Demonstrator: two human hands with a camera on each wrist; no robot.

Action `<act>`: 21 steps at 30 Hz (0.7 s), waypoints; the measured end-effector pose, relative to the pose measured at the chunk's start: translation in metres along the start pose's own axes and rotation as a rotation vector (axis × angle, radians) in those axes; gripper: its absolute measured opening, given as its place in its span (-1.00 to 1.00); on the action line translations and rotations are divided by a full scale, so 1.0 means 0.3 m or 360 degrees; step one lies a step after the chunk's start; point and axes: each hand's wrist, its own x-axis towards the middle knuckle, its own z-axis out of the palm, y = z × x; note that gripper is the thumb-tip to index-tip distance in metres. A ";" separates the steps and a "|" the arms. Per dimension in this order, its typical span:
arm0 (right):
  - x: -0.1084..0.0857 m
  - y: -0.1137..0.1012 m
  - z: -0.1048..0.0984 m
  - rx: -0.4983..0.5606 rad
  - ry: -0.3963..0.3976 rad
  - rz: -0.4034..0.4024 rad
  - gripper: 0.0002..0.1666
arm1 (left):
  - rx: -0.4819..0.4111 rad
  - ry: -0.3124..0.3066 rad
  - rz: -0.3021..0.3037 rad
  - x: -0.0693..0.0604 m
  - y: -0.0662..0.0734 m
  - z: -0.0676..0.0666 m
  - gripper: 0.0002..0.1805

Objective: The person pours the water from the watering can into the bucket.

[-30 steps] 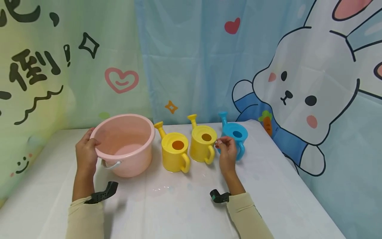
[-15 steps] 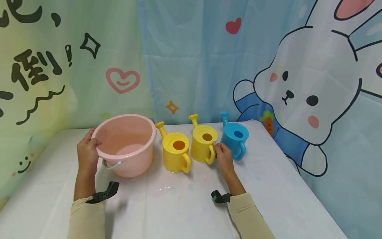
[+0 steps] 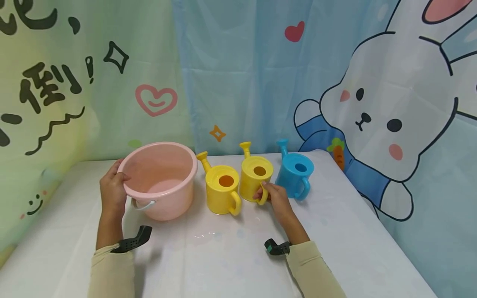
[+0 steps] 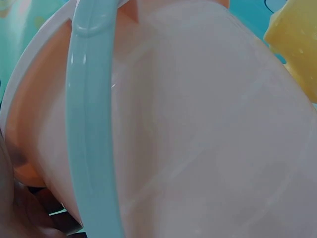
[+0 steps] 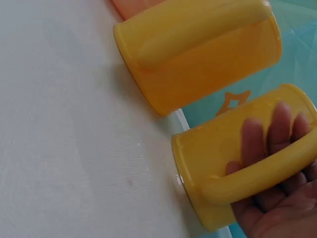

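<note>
My left hand (image 3: 113, 191) grips the left rim of a pink bucket (image 3: 169, 207), thumb over the edge. The bucket's pale handle (image 4: 91, 119) hangs down across its side in the left wrist view. My right hand (image 3: 279, 200) holds the handle of the middle yellow watering can (image 3: 247, 186). In the right wrist view its fingers (image 5: 253, 141) pass through the can's handle loop, tips against the can body. Another yellow watering can (image 3: 217, 198) stands between that one and the bucket. A blue watering can (image 3: 288, 179) stands to the right of my right hand.
A white cloth covers the table (image 3: 223, 265), with small wet drops (image 3: 204, 236) in front of the cans. Behind hangs a printed curtain (image 3: 231, 74) with a rabbit drawing at the right. Each wrist wears a black camera band (image 3: 136, 240).
My right hand has moved left and down from near the blue can, and its fingers have gone through the middle yellow can's handle. The left hand stays on the bucket rim.
</note>
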 end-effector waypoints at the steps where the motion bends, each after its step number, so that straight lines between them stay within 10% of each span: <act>1: 0.000 0.003 0.000 0.0029 0.0007 0.0004 -0.51 | 0.0003 -0.0001 0.0003 0.000 0.000 0.001 -0.38; 21: -0.002 0.000 -0.021 0.0260 0.0542 -0.0091 -0.47 | 0.0018 0.0006 -0.0009 0.001 -0.003 0.000 -0.39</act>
